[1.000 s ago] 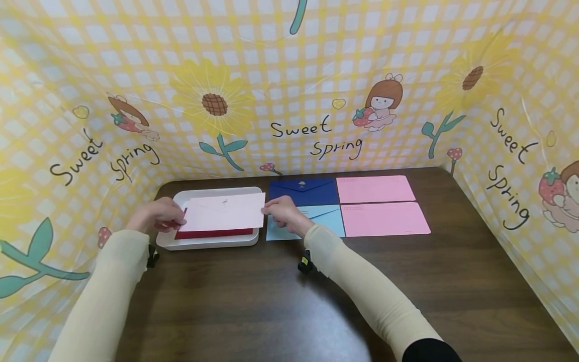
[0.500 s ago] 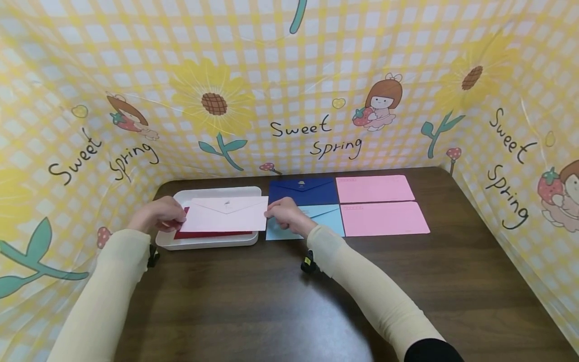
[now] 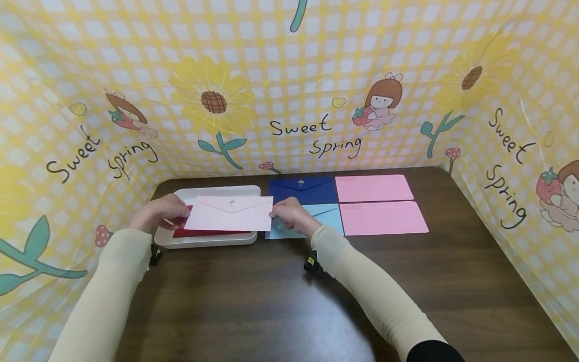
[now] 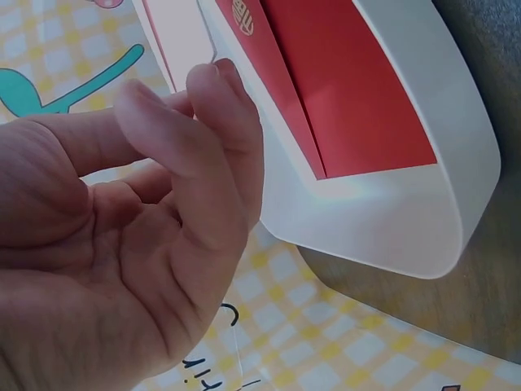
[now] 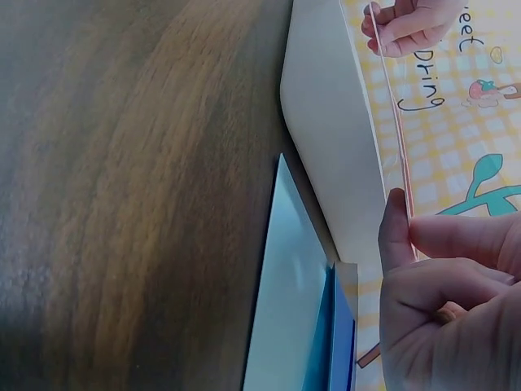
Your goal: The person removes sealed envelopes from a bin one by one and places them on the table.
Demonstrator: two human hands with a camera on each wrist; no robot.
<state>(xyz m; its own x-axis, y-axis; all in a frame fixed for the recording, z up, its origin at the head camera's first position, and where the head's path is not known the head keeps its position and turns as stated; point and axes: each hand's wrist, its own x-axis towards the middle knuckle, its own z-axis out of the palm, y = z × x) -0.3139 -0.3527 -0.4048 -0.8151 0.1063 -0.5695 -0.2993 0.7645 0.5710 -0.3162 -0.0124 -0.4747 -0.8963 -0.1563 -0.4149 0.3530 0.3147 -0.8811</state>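
A pale pink envelope (image 3: 228,215) with a pointed flap is held up level over the white tray (image 3: 205,242). My left hand (image 3: 166,212) pinches its left end; my right hand (image 3: 293,213) pinches the right end between thumb and finger. In the right wrist view the envelope (image 5: 396,118) shows edge-on, raised above the tray's rim, with the right hand (image 5: 452,301) at its near end. Beneath it a red envelope (image 4: 350,98) with a gold emblem lies in the tray; the left hand (image 4: 175,204) is beside that.
Right of the tray lie a dark blue envelope (image 3: 303,191) and a light blue envelope (image 3: 327,221), the latter partly under the right hand. Two pink envelopes (image 3: 374,188) lie farther right, one behind the other. A yellow checked cloth (image 3: 253,60) walls the brown table (image 3: 271,301).
The pale pink envelope has shifted slightly right with both hands, and its face has turned so that the flap lines show more clearly. The other envelopes stay where they were.
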